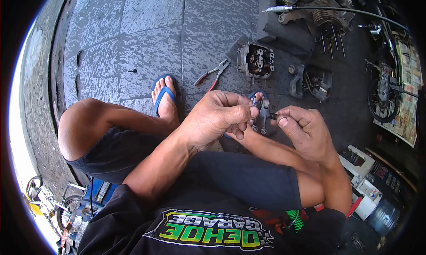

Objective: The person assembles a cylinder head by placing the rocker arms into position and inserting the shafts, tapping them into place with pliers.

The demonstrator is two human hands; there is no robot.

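Observation:
Between the two hands is a small metal rocker-like part (pixel 263 115) with bolts at its lower end. My left hand (pixel 224 115) is closed on its left side, thumb and fingers pinching it. A short dark cylindrical piece (pixel 274 116) sits at the part's right side, pinched between the thumb and forefinger of my right hand (pixel 304 130). Beyond the hands, an open engine cylinder head (pixel 258 60) lies on the tiled floor. Pliers with red and black handles (pixel 214 75) lie to its left.
A small bolt (pixel 132 71) lies on the floor tiles (pixel 151 46). Engine parts (pixel 317 83) and a finned cylinder with long studs (pixel 328 22) stand at the right. A cable (pixel 346 8) crosses the upper right. My legs and blue sandals (pixel 165 95) are below.

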